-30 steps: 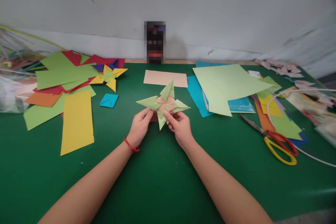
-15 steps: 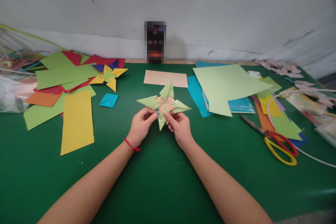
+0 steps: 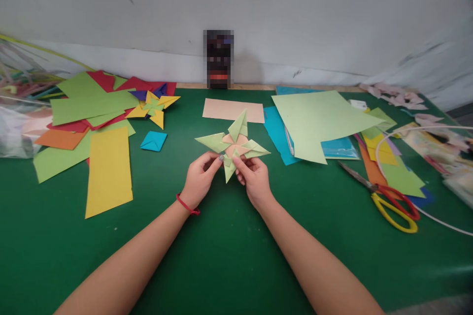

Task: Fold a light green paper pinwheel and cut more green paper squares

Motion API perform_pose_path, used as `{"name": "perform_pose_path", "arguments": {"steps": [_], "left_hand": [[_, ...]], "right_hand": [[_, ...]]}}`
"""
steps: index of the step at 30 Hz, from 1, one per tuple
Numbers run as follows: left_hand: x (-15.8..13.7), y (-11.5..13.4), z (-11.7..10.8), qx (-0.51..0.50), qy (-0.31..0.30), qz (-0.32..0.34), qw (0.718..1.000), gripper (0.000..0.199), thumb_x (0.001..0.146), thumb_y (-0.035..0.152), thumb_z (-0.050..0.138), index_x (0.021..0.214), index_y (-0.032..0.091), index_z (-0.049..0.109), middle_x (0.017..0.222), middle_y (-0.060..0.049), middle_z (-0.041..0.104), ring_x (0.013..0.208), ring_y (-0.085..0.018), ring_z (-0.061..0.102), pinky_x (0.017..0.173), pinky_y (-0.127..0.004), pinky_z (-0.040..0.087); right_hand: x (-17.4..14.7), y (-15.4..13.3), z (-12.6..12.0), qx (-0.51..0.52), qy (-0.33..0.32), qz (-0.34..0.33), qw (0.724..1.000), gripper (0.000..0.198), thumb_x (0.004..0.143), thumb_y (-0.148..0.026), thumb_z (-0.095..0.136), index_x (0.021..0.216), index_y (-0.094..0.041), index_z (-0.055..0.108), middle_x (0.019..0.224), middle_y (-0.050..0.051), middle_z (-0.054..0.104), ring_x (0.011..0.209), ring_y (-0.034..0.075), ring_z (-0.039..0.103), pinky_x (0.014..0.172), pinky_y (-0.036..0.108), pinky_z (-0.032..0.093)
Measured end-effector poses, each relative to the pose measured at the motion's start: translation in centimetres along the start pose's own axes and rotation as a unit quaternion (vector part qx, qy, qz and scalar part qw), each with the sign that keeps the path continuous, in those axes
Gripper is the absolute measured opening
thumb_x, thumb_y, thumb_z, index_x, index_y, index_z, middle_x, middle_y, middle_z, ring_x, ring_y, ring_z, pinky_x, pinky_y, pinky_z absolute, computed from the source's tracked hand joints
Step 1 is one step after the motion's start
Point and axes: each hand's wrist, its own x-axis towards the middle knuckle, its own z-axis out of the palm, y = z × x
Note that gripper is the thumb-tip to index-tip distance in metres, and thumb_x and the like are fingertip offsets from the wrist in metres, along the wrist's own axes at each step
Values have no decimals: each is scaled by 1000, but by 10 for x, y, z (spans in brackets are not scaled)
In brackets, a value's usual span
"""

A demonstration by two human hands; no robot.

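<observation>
Paper star, pale green points on a peach center, sits in both hands over the mid-width of the bench, toward its back edge. Whether it touches the surface, can't tell.

Left hand: narrow grip on the star's lower left, thumb in front, fingers partly hidden behind. Right hand: narrow grip too, thumb on the front by the lower point, fingers tucked behind the right side.

Delta vs 1 s ago: star shifted slightly right and turned a touch clockwise. Left thumb moved in, now right beside the lower point. Red patch under the left hand's edge no longer visible.

Unchanged: peach strip near the back edge, folded blue piece and yellow sheet toward the left edge, scissors toward the right edge, blades pointing back-left.
</observation>
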Motion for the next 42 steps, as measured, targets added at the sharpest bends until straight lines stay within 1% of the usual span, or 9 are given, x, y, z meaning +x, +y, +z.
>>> {"name": "perform_pose_path", "arguments": {"steps": [5,8,11,16,22,26,33,39,42], "left_hand": [[1,-3,0,3,19,-5,1000,16,76,32,58,80,18,63,81,-2,66,76,-15,58,72,-27,46],[2,-5,-1,-22,18,-22,999,19,74,34,60,84,18,65,84,-4,67,78,-17,60,75,-30,48],[3,-5,-1,-50,11,-41,998,22,73,34,61,88,18,66,84,-4,67,77,-17,61,74,-31,49],[3,-3,-2,-71,17,-66,995,22,70,35,64,82,17,67,76,-4,68,70,-17,62,70,-31,51],[3,-2,-2,-94,15,-81,992,20,68,33,67,78,16,67,76,-3,69,68,-15,63,68,-29,52],[2,-2,-1,-104,16,-83,991,19,68,33,67,78,16,67,74,-3,69,68,-16,64,69,-30,52],[1,-3,-2,-70,24,-68,995,16,69,31,66,76,16,66,78,-3,69,72,-15,62,71,-28,48],[3,-3,-2,-109,19,-55,992,12,69,28,65,73,17,62,77,-1,66,76,-14,60,74,-27,46],[3,-2,0,-122,-2,-46,991,14,71,29,63,79,17,62,82,-2,66,80,-14,59,77,-27,45]], "right_hand": [[0,0,0,-6,4,4,1000,24,66,-36,69,69,-17,55,48,-6,50,36,4,40,31,16,27],[1,0,0,-12,4,5,1000,26,66,-37,69,70,-16,54,49,-5,49,36,5,40,31,16,28],[1,0,0,-13,2,2,1000,26,66,-38,68,70,-16,54,49,-5,49,37,4,40,31,16,27],[1,0,0,-25,3,1,1000,27,66,-39,68,70,-16,54,50,-5,49,37,5,40,30,16,28],[1,0,0,-19,5,-6,1000,25,66,-38,68,70,-17,55,49,-6,49,37,4,40,31,16,28],[1,1,0,-20,3,-6,1000,25,66,-37,68,70,-16,55,49,-6,49,37,4,40,31,16,29],[1,0,0,-31,3,-6,999,27,65,-40,68,69,-16,55,49,-5,49,37,5,41,31,16,30],[0,-1,1,-30,-2,-9,1000,26,65,-39,68,69,-17,55,48,-5,49,37,5,41,32,17,30],[0,-2,2,-30,-5,-12,999,25,66,-38,68,69,-17,55,47,-6,48,37,5,41,32,17,30]]}}
